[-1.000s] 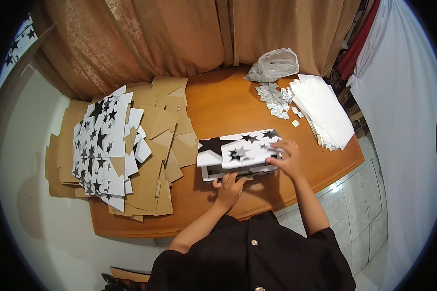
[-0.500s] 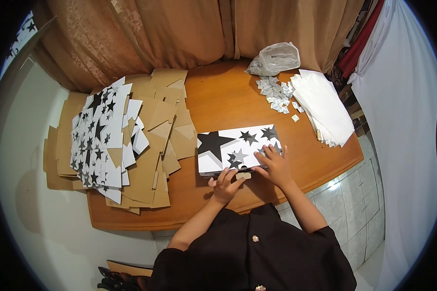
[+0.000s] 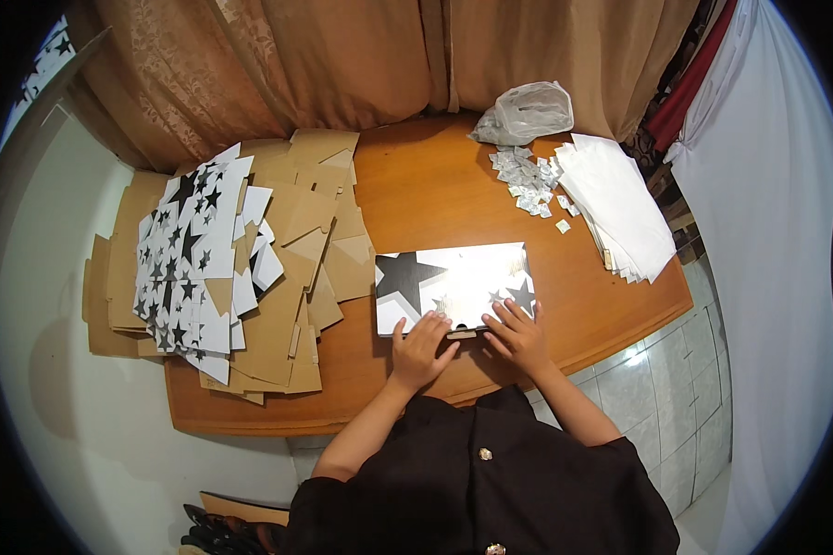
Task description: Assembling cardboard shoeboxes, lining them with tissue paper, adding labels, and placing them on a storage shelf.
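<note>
Landmark: the cardboard pile (image 3: pixel 292 254), flat brown and star-printed blanks.

Box (image 3: pixel 403 277): white with black and grey stars, lid down, lying flat on the table (image 3: pixel 407 185) just right of the pile's near half; whether their edges touch, cannot tell.

Hands, both on the side of the box away from the curtain. Left hand (image 3: pixel 422 351), nearer the pile: fingers close together, laid on the lid's near edge, thumb apart. Right hand (image 3: pixel 520 341), farther from the pile: fingers slightly spread, tips on the lid. Neither appears to grip; both palms face down. Between them a small brown tab (image 3: pixel 466 334) shows at the near edge.

Handling (judged): thin card, light unless loaded; weight of any contents unknown. Panels stiff at the folds, likely to dent under mid-lid pressure. Glare on the lid suggests a smooth, slightly slippery face. Best hold: both short ends, low on the walls; for the lid alone, the near edge beside the tab.

Containers: box interior hidden by lid; contents cannot be told. Clear plastic bag (image 3: pixel 532 109), well right of the pile toward the curtain (image 3: pixel 342 65): greyish matter inside, not resolved. Small sachets (image 3: pixel 526 180) lie heaped beside it. White paper stack (image 3: pixel 615 208) rests farther right of the pile.
</note>
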The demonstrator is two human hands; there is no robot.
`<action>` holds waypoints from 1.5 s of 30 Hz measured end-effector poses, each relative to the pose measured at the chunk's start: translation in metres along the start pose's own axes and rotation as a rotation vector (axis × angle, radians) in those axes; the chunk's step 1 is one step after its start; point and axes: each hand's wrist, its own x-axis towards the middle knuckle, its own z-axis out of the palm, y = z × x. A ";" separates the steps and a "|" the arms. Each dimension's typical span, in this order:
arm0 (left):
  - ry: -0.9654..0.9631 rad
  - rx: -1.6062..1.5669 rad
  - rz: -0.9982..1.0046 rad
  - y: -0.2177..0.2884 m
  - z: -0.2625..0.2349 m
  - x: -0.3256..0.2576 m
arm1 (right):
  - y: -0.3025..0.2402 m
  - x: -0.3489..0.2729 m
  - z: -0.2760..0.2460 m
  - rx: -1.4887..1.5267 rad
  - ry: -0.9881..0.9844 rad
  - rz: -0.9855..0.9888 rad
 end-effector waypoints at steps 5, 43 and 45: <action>-0.049 0.132 0.129 -0.029 0.007 -0.001 | 0.003 0.001 0.014 -0.012 0.064 0.028; 0.104 -0.024 -0.095 -0.015 0.022 0.010 | -0.033 0.023 0.024 0.162 0.159 0.044; 0.100 -0.016 -0.078 -0.018 0.024 0.008 | -0.033 0.026 0.022 0.259 0.165 0.151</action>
